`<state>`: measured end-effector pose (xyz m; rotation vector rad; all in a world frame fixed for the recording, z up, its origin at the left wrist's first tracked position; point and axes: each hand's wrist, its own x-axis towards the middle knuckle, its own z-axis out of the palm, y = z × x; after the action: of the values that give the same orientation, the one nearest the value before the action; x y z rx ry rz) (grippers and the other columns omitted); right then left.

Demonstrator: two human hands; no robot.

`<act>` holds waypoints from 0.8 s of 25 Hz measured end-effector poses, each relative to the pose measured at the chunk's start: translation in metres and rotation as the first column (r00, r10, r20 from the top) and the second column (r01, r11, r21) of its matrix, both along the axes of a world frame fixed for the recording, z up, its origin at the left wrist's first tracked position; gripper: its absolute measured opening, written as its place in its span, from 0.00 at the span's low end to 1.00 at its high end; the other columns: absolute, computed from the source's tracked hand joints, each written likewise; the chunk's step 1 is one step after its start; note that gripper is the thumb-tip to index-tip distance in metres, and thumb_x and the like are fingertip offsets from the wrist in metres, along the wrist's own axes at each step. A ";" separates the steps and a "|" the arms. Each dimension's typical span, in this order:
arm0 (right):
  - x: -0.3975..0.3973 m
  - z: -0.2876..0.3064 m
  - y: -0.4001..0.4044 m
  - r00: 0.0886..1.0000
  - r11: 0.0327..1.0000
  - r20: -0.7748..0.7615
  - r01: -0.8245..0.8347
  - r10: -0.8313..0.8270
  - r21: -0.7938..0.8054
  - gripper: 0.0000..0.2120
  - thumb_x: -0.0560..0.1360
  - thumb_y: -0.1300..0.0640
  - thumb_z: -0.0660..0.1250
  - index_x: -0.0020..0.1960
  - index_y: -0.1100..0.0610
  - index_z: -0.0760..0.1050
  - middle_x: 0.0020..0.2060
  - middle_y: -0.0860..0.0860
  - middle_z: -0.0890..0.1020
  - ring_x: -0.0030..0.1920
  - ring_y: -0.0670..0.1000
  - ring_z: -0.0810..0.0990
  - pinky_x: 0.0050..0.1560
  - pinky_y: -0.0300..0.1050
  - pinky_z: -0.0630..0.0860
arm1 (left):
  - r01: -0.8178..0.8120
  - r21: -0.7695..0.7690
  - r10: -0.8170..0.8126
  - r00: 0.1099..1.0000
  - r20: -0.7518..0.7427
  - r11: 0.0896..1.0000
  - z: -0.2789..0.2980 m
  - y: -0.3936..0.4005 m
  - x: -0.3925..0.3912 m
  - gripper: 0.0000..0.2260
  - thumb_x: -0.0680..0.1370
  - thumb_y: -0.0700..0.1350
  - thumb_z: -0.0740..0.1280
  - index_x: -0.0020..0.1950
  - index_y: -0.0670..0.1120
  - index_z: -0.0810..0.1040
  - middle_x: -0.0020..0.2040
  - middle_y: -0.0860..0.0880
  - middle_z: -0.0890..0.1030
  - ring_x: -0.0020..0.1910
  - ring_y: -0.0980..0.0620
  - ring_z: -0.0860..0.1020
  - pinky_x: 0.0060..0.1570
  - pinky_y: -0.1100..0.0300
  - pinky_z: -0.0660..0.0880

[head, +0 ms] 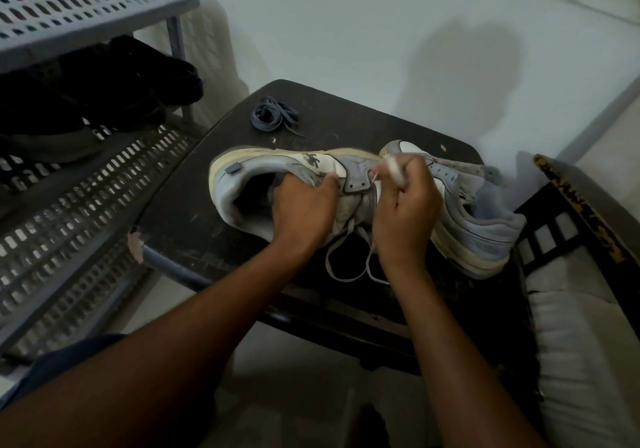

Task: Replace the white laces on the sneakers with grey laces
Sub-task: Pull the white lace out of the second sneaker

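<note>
My left hand (304, 205) grips the sneaker (277, 177) on the table (194, 212) to steady it, while my right hand (405, 205) pinches the white lace (346, 257), pulling it out. Grey laces (275, 117) wait nearby.

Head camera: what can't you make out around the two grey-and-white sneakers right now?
- Near grey-and-white sneaker: eyelet rows, covered by the left hand and right hand.
- Thin white lace: how far it is unthreaded, hidden behind both hands.
- Right hand's fingertips: motion-blurred.
- Far grey-and-white sneaker: its lacing, behind the right hand.
</note>
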<state>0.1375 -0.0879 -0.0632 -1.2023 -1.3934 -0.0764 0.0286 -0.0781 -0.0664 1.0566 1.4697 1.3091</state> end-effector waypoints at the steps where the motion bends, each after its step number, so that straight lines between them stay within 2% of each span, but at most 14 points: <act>1: -0.006 0.013 -0.005 0.998 0.997 -0.053 -0.036 0.040 0.075 0.05 0.77 0.64 0.62 0.44 0.62 0.74 0.38 0.53 0.81 0.40 0.51 0.79 0.41 0.42 0.74 | -0.007 -0.006 0.007 1.000 0.007 1.000 0.000 0.002 0.000 0.05 0.76 0.47 0.68 0.46 0.47 0.81 0.47 0.51 0.84 0.51 0.50 0.82 0.57 0.51 0.78; 3: -0.013 0.031 -0.016 0.998 0.985 0.013 -0.069 0.068 0.160 0.05 0.77 0.64 0.62 0.44 0.63 0.74 0.37 0.54 0.80 0.38 0.51 0.78 0.40 0.39 0.72 | -0.015 -0.001 0.015 1.000 0.015 1.000 0.003 0.004 0.001 0.04 0.75 0.47 0.68 0.41 0.49 0.79 0.45 0.51 0.84 0.49 0.50 0.82 0.56 0.50 0.78; 4: -0.010 0.032 -0.020 0.997 0.990 0.065 -0.040 0.031 0.135 0.03 0.76 0.66 0.63 0.44 0.63 0.74 0.38 0.54 0.80 0.38 0.51 0.77 0.39 0.39 0.71 | -0.010 0.004 0.010 1.000 0.024 1.000 0.004 0.006 0.001 0.05 0.75 0.46 0.68 0.38 0.50 0.78 0.44 0.52 0.84 0.48 0.50 0.82 0.56 0.49 0.78; 5: -0.001 0.027 -0.021 0.995 0.999 0.098 0.025 -0.028 0.029 0.02 0.76 0.67 0.64 0.46 0.62 0.74 0.40 0.52 0.79 0.40 0.51 0.77 0.39 0.39 0.70 | -0.002 0.004 0.002 0.999 0.047 1.000 0.005 0.008 0.000 0.06 0.74 0.46 0.68 0.37 0.50 0.77 0.42 0.52 0.84 0.47 0.50 0.82 0.55 0.48 0.78; 6: 0.015 0.017 -0.019 0.988 0.978 0.124 0.116 -0.095 -0.176 0.03 0.76 0.64 0.65 0.49 0.60 0.74 0.44 0.51 0.79 0.44 0.51 0.77 0.41 0.40 0.69 | 0.009 0.003 -0.009 0.996 0.085 1.000 0.006 0.010 -0.001 0.06 0.73 0.45 0.68 0.36 0.50 0.78 0.41 0.52 0.84 0.46 0.50 0.82 0.54 0.48 0.79; 7: 0.034 0.006 -0.017 0.973 0.867 0.173 0.215 -0.151 -0.451 0.08 0.76 0.59 0.66 0.54 0.58 0.74 0.50 0.51 0.78 0.49 0.53 0.78 0.44 0.42 0.70 | 0.020 0.003 -0.020 0.992 0.126 1.000 0.007 0.011 -0.002 0.05 0.72 0.46 0.68 0.37 0.49 0.79 0.41 0.51 0.84 0.46 0.49 0.83 0.54 0.47 0.79; 8: 0.051 -0.005 -0.017 0.954 0.669 0.263 0.291 -0.145 -0.684 0.13 0.75 0.54 0.68 0.58 0.56 0.73 0.56 0.53 0.77 0.54 0.56 0.77 0.48 0.44 0.71 | 0.024 0.006 -0.025 0.987 0.156 1.000 0.007 0.013 -0.002 0.04 0.71 0.47 0.68 0.38 0.49 0.80 0.42 0.51 0.85 0.46 0.49 0.83 0.54 0.46 0.79; 9: 0.061 -0.012 -0.021 0.941 0.504 0.327 0.326 -0.091 -0.800 0.18 0.74 0.51 0.70 0.60 0.55 0.72 0.58 0.55 0.76 0.56 0.57 0.77 0.51 0.47 0.73 | 0.020 0.008 -0.021 0.984 0.176 1.000 0.007 0.014 -0.002 0.04 0.71 0.48 0.69 0.39 0.49 0.80 0.42 0.51 0.85 0.46 0.50 0.83 0.54 0.46 0.79; 10: 0.065 -0.017 -0.023 0.938 0.470 0.342 0.328 -0.060 -0.820 0.19 0.72 0.49 0.71 0.60 0.53 0.74 0.56 0.56 0.78 0.55 0.57 0.78 0.52 0.49 0.75 | 0.008 0.011 -0.010 0.981 0.196 1.000 0.007 0.015 -0.001 0.04 0.71 0.47 0.69 0.39 0.49 0.80 0.42 0.51 0.85 0.46 0.50 0.83 0.54 0.46 0.80; 12: 0.054 -0.016 -0.026 0.966 0.616 0.244 0.243 -0.084 -0.749 0.15 0.72 0.47 0.72 0.55 0.51 0.77 0.44 0.51 0.82 0.46 0.53 0.81 0.48 0.49 0.77 | -0.026 0.024 0.020 0.973 0.228 0.999 0.008 0.015 0.001 0.03 0.73 0.46 0.69 0.39 0.49 0.79 0.42 0.51 0.85 0.46 0.50 0.83 0.54 0.46 0.80; 14: 0.035 -0.010 -0.027 0.972 0.731 0.226 0.203 -0.069 -0.652 0.08 0.72 0.47 0.72 0.47 0.48 0.77 0.33 0.44 0.79 0.38 0.48 0.80 0.40 0.45 0.76 | -0.080 0.032 0.068 0.963 0.262 0.996 0.008 0.016 0.002 0.03 0.72 0.46 0.69 0.39 0.49 0.79 0.41 0.51 0.84 0.45 0.50 0.83 0.54 0.46 0.80; 17: 0.017 -0.009 -0.024 0.975 0.758 0.221 0.163 -0.025 -0.631 0.07 0.72 0.47 0.72 0.44 0.47 0.75 0.29 0.43 0.77 0.35 0.45 0.79 0.35 0.43 0.75 | -0.123 0.026 0.108 0.939 0.326 0.992 0.010 0.017 0.002 0.03 0.72 0.47 0.70 0.41 0.50 0.78 0.42 0.53 0.84 0.46 0.51 0.83 0.55 0.47 0.79; 20: 0.012 -0.023 -0.020 0.975 0.735 0.221 0.175 -0.035 -0.655 0.09 0.73 0.44 0.68 0.49 0.46 0.73 0.33 0.46 0.81 0.35 0.51 0.82 0.39 0.49 0.79 | -0.115 0.022 0.100 0.929 0.357 0.993 0.010 0.015 0.002 0.11 0.69 0.50 0.70 0.48 0.49 0.79 0.47 0.52 0.85 0.49 0.51 0.83 0.56 0.47 0.79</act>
<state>0.1499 -0.1076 -0.0865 -1.9243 -1.5801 0.2661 0.0308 -0.0626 -0.0569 0.7231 1.2418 1.5251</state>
